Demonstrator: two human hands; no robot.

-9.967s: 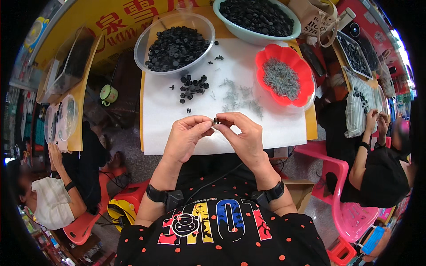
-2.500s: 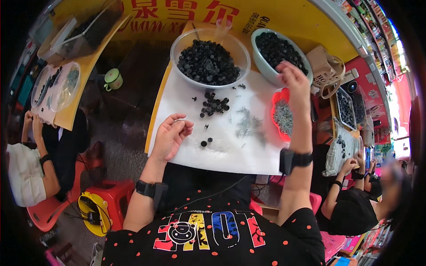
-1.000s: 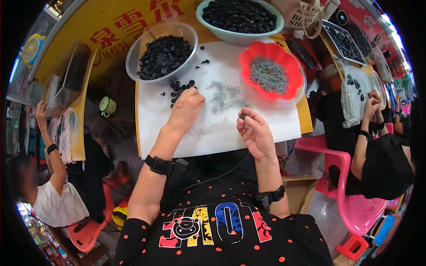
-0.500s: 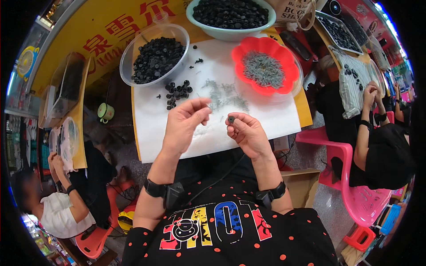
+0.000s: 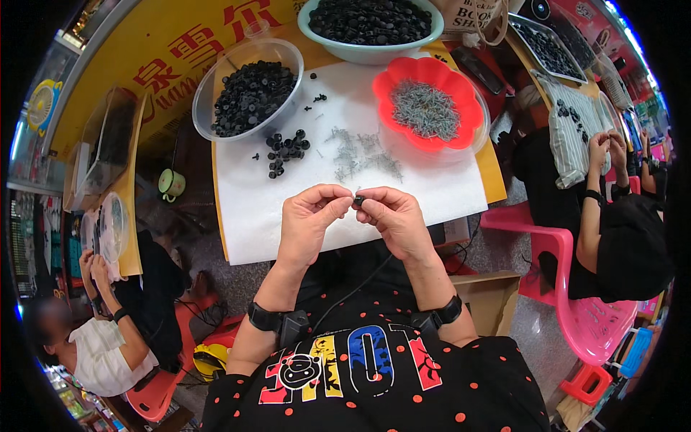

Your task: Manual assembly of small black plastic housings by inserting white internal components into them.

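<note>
Close above the white sheet (image 5: 259,209), my two hands meet fingertip to fingertip. My right hand (image 5: 398,222) pinches a small round black plastic cap (image 5: 358,201) between thumb and forefinger. From the other side, my left hand (image 5: 311,223) is closed in a pinch against the cap; whatever its fingertips hold is too small to make out. Beyond my hands lies a loose scatter of thin grey screws (image 5: 360,153). A cluster of black caps (image 5: 288,147) rests to their left.
A clear bowl of black parts (image 5: 200,108) stands at the left, a pale green basin (image 5: 309,32) behind. At right, a red scalloped bowl (image 5: 471,119) holds grey screws. Other people work at both sides; a pink chair (image 5: 565,288) stands at right.
My left hand has moved right and nearer to me from beside the screws, and now meets my right hand. My right hand has shifted slightly left with the black cap.
</note>
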